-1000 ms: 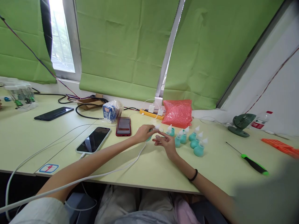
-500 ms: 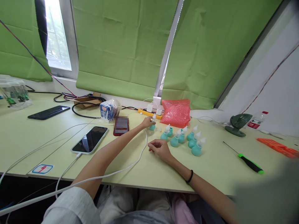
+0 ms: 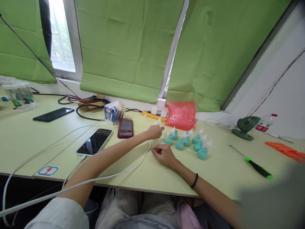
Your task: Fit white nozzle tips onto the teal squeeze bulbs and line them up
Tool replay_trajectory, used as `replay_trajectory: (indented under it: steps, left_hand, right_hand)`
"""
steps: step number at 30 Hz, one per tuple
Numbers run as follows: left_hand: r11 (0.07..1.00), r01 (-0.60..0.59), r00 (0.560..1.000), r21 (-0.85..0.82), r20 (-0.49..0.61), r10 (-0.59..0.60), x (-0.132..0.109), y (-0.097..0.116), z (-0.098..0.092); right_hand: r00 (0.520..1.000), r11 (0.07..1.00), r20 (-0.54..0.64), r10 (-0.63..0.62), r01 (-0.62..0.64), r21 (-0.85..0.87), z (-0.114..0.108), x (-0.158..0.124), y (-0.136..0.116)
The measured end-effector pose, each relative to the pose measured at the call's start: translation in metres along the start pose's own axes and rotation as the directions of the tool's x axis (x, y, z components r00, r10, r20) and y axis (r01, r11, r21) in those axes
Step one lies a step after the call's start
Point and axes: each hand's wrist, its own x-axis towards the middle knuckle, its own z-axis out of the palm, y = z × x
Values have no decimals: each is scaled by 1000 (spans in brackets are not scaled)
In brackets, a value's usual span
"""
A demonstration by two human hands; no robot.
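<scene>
My left hand point(image 3: 154, 132) reaches across the table with its fingers curled; whether anything is in them is hidden. Just behind it, the pale nozzle tip point(image 3: 159, 121) of a teal squeeze bulb shows, most of the bulb covered by the hand. My right hand point(image 3: 165, 155) rests closer to me, thumb and fingers bent together, and I cannot make out anything held. A small clear piece point(image 3: 162, 142) shows just above its fingers. To the right stand several teal squeeze bulbs with clear nozzles point(image 3: 179, 144); one teal bulb point(image 3: 175, 135) among them shows no nozzle.
A white cable point(image 3: 133, 170) crosses below my left forearm. Phones point(image 3: 95, 141) lie on the left, near a bagged blue box point(image 3: 111, 114). At the back are a yellow power strip point(image 3: 150, 114) and a red bubble-wrap pouch point(image 3: 180, 115). A screwdriver point(image 3: 258, 167) and fan point(image 3: 246, 125) are on the right.
My left hand has come slightly toward me and right, off the nozzle it was gripping; the bulb now stands behind it. My right hand has stayed nearly still. The view has shifted slightly.
</scene>
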Motion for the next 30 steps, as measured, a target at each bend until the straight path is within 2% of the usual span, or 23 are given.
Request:
replay_trajectory:
  steps: [2, 4, 8, 12, 16, 22, 26, 30]
  left_hand:
    - [999, -14, 997, 33, 71, 12, 9, 11, 4]
    - [999, 3, 995, 40, 97, -7, 18, 17, 9]
    - [996, 62, 993, 65, 97, -68, 27, 24, 20]
    - [991, 110, 990, 71, 81, -115, 25, 29, 26]
    - [991, 119, 992, 54, 41, -122, 24, 31, 25]
    - [994, 101, 992, 45, 75, -104, 33, 32, 26]
    - [996, 64, 995, 57, 72, -68, 28, 31, 26]
    - [995, 49, 996, 81, 77, -55, 8, 25, 19]
  right_hand:
    - [1000, 1000, 12, -10, 10, -10, 0, 0, 1]
    - [1000, 1000, 17, -19, 19, -23, 0, 0, 1]
    - [999, 998, 16, -34, 35, -47, 0, 0, 1]
    - [999, 998, 24, -29, 30, -56, -1, 0, 0]
    - [999, 997, 23, -23, 25, -68, 0, 0, 2]
    - [999, 997, 34, -16, 18, -79, 0, 0, 2]
    - [1000, 996, 22, -7, 9, -88, -1, 0, 1]
    - [1000, 996, 3, 2, -2, -90, -2, 0, 2]
